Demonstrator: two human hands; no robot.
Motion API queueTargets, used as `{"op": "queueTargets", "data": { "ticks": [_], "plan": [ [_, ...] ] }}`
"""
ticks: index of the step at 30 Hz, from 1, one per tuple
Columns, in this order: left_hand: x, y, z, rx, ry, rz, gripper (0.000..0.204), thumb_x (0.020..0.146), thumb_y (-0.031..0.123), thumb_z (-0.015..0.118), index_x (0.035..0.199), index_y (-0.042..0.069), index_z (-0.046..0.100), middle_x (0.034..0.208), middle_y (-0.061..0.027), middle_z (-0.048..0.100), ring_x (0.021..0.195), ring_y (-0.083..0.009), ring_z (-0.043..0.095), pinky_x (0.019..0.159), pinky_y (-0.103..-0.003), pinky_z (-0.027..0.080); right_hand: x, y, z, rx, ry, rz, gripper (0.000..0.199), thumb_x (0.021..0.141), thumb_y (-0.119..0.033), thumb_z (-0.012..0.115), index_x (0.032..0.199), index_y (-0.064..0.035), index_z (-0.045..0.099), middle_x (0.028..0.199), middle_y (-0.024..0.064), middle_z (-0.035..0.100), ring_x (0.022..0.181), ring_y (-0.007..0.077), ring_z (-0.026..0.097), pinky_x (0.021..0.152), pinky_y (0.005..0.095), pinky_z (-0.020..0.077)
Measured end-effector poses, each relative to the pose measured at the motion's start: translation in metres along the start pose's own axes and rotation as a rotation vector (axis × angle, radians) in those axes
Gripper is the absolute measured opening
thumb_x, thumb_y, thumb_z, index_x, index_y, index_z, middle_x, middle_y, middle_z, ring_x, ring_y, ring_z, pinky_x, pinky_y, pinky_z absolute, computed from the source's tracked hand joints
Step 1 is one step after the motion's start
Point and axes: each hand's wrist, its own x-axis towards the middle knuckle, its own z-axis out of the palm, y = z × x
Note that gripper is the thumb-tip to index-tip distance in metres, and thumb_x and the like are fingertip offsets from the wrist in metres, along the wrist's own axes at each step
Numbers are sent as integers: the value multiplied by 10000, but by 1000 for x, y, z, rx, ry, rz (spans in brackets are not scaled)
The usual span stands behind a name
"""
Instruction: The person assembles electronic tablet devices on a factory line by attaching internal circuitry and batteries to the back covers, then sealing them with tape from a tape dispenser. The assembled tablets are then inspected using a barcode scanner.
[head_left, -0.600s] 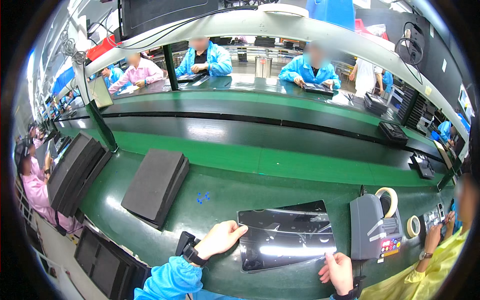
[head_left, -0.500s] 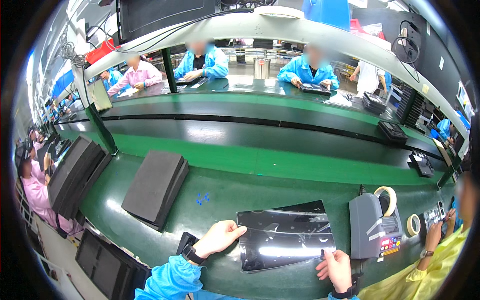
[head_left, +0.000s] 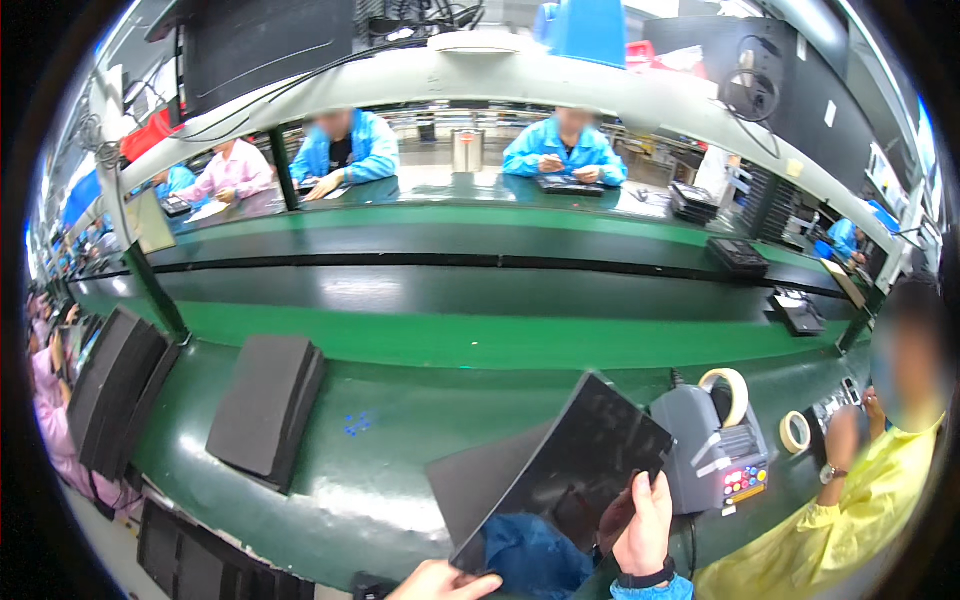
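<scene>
Between my hands a glossy black flat panel [head_left: 590, 440] is lifted and tilted, its surface mirroring a blue sleeve and a hand. My left hand [head_left: 440, 582], partly cut off by the lower edge, is closed on the panel's lower left corner. With fingers along the right edge, my right hand [head_left: 645, 530] grips it there. A dark grey flat shape [head_left: 465, 485], like a sheet, shows on the green table under and left of the panel; I cannot tell what it is. Close to the panel's right side stands a grey tape dispenser [head_left: 690, 445].
Black foam pads [head_left: 258, 405] lie stacked at left, near small blue bits [head_left: 357, 424]. More black pads [head_left: 118, 395] lean farther left. A tape roll [head_left: 795, 432] sits by a co-worker's yellow sleeve [head_left: 850, 530]. A green post [head_left: 155, 295] and an overhead rail [head_left: 440, 85] frame the table.
The panel has come up off the table and tilted, its left side now lower and nearer me. My left hand moved down toward the lower edge; the right hand moved up its side. The view shifted.
</scene>
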Motion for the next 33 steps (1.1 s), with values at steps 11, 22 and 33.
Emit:
{"op": "queueTargets", "data": {
  "ticks": [11,22,33],
  "plan": [
    [65,3,-18,-380,80,79,280,956,199,495,1141,-7,527,1003,-55,590,941,-115,516,837,-267,434,-19,9,-1,-192,-244,77,249,883,-42,565,1113,-6,475,1073,77,581,970,147,553,893,291,427],
    [63,-4,-14,-360,304,154,277,940,167,511,1138,-24,543,1040,-47,609,940,-121,530,848,-274,431,-41,5,12,-403,-401,228,367,852,-39,614,1178,-8,448,1113,62,543,1010,133,509,928,292,395],
    [77,1,-45,-542,440,206,271,935,153,509,1151,-6,544,1036,-66,630,900,-147,592,805,-285,472,-35,11,2,-618,-793,329,467,930,-222,546,1276,57,404,1213,135,535,1123,183,457,996,322,346]
  ]
}}
